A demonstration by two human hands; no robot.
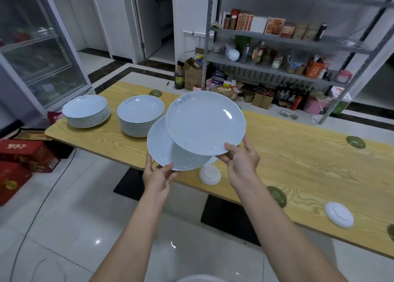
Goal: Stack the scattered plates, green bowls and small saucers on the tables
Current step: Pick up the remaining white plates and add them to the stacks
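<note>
Gripping lower white plate [158, 145] at its near rim with left hand [158, 175], thumb on top, fingers curling beneath. Pinching upper white plate [204, 122] likewise with right hand [241, 162] — overlapping the lower, both hovering above wooden table [298, 164]. Sitting behind: left plate stack [85, 111], right plate stack [139, 119]. Lying overturned — white saucer [210, 175], green bowl [276, 196].

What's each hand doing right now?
Left hand: grips the lower round white ceramic plate by its rim.
Right hand: grips the upper round white ceramic plate by its rim.
</note>
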